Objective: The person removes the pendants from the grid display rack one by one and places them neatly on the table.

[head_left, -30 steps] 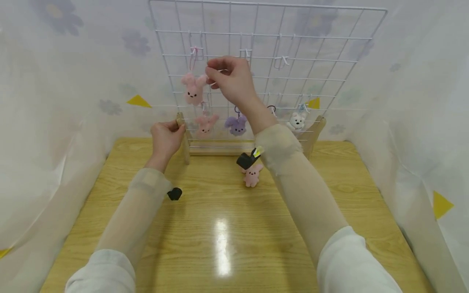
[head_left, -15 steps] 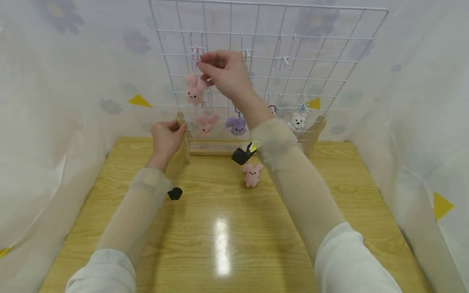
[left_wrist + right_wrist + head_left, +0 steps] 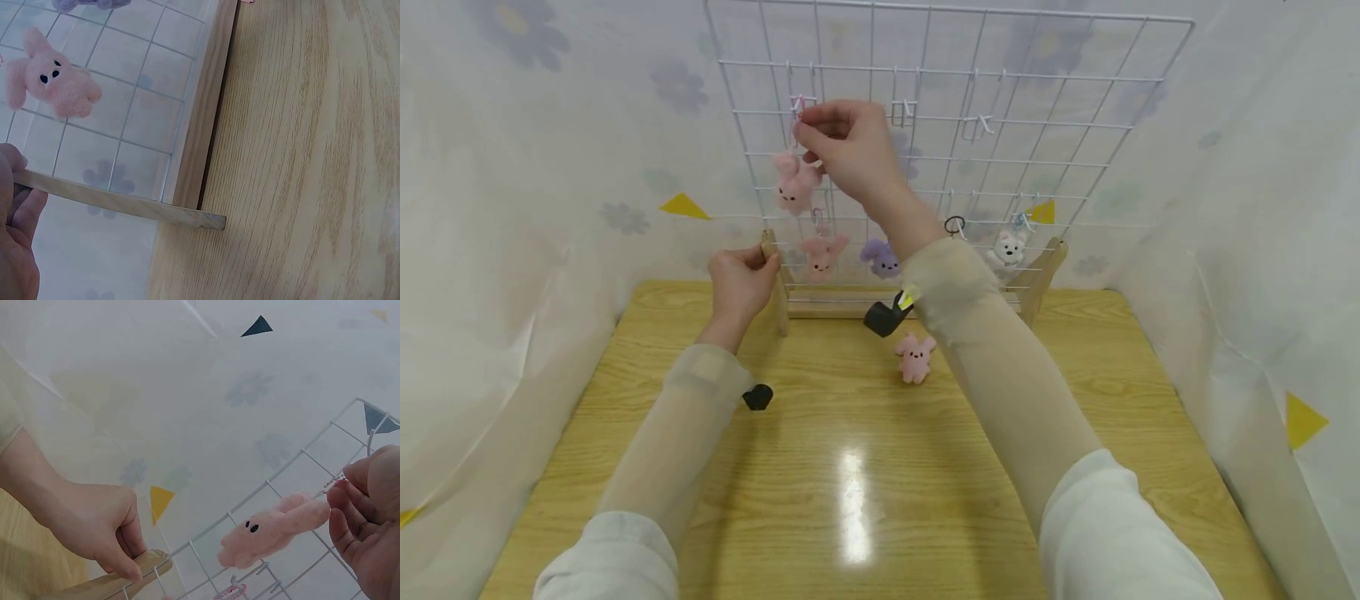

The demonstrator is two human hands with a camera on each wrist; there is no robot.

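pinching strap [image 3: 332,484], seemingly, right hand [image 3: 853,150]; left hand [image 3: 741,287] grips stand [image 3: 119,201]

No legible text, labels, brands, numbers or signs in view.

Table's [image 3: 820,467] plain wood-grain, fills the lower middle of the head view, glare streak [image 3: 854,508] near the bottom. Just below center, one pink plush [image 3: 914,360] is right on it. Farther back, upper middle, a wooden stand [image 3: 842,311] holds a white wire grid [image 3: 1075,77] with plush charms [image 3: 822,257] hanging off.
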